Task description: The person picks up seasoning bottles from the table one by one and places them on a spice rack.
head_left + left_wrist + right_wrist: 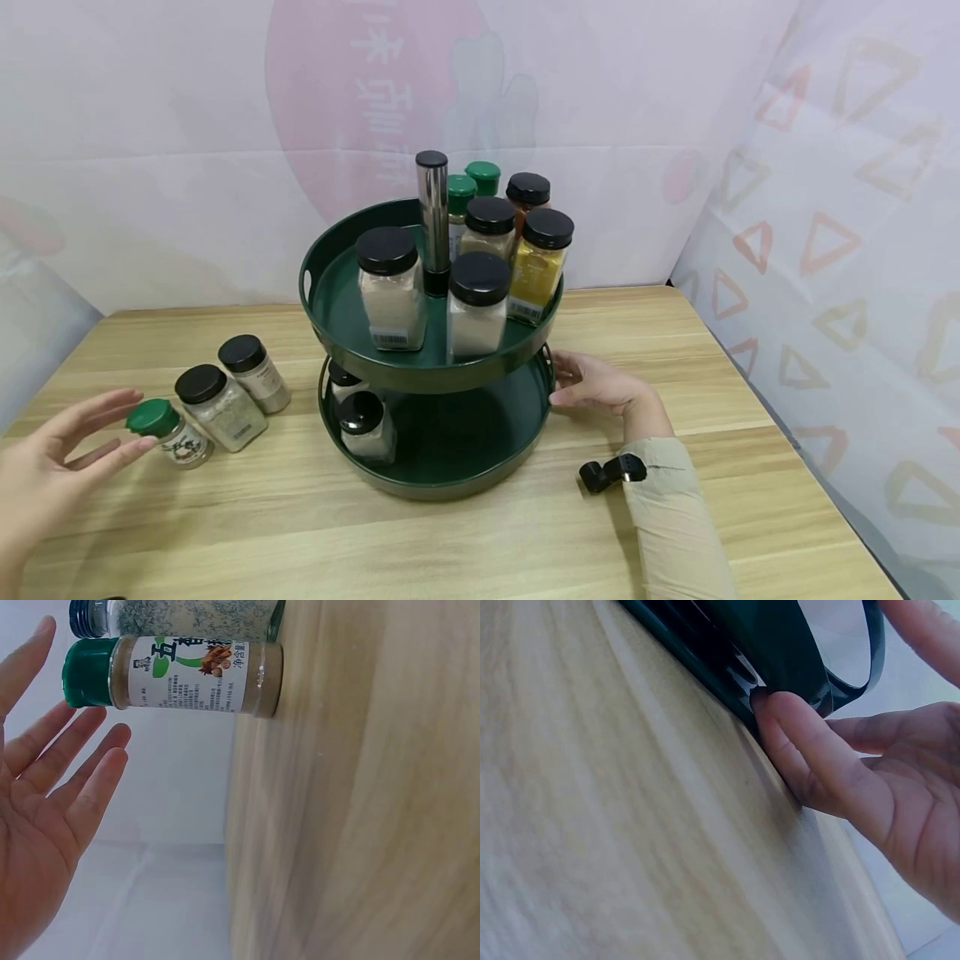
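Note:
In the head view my left hand (pixel 78 450) reaches in from the left, thumb and fingers spread on either side of a green-capped spice jar (pixel 180 435). The left wrist view shows that jar's white label and brown powder, the open palm (pixel 41 817) beside it. My right hand (pixel 600 387) holds the right rim of the lower tier of a dark green two-tier rack (pixel 442 479). Seen from the right wrist, the fingertips (pixel 784 705) press low on the tray's wall, below its handle cutout.
Two black-capped jars, one with greenish contents (pixel 232 417) and one shaker (pixel 262 383), stand beside the green-capped one. Several jars, including a yellow one (pixel 534 275), crowd the upper tier around a metal post (pixel 432 212). Two jars sit on the lower tier's left.

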The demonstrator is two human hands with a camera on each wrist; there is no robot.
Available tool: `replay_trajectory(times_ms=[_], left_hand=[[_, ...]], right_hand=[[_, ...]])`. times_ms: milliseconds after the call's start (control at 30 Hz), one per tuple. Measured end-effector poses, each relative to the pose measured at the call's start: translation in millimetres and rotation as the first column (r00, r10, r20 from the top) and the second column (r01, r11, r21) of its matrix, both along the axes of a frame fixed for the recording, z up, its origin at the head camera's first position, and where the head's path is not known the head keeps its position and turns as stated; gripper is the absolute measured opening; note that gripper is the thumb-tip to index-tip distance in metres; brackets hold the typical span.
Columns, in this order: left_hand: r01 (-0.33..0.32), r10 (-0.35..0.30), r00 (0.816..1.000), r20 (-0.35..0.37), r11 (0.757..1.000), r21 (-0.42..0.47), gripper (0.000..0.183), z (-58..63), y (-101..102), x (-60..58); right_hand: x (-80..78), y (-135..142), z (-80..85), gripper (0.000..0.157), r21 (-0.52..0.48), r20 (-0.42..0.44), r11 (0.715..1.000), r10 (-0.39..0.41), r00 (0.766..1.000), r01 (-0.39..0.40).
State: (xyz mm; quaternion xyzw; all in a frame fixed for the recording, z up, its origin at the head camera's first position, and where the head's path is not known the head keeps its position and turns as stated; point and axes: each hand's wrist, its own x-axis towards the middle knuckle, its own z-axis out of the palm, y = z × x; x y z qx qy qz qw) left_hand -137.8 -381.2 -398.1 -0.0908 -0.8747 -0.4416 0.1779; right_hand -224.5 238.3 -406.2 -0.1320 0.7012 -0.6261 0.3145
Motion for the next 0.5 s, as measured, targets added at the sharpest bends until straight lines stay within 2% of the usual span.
replay_trajectory(times_ms=[100,233,333,500], left_hand=[[0.004,-0.004,0.999,0.048,1.0,-0.008,0.069,-3.3,-2.8,0.3],[-0.009,0.017,0.993,0.117,0.997,-0.073,0.073,-5.1,-4.6,2.8],[-0.019,0.037,0.99,0.139,0.992,-0.129,0.072,-4.9,-4.5,2.8],[-0.004,0.027,0.99,0.136,0.986,-0.17,0.071,-5.4,-5.0,-0.9]], right_hand=[[0.3,0.3,0.0,0.093,-0.004,0.001,1.0,0.001,1.0,-0.001],[0.9,0.0,1.1,0.095,-0.012,0.003,1.0,-0.001,1.0,0.001],[1.1,-0.1,1.4,0.095,-0.017,0.003,1.0,0.002,1.0,-0.002],[1.0,-0.3,1.2,0.095,-0.013,0.006,1.0,0.002,1.0,-0.002]])
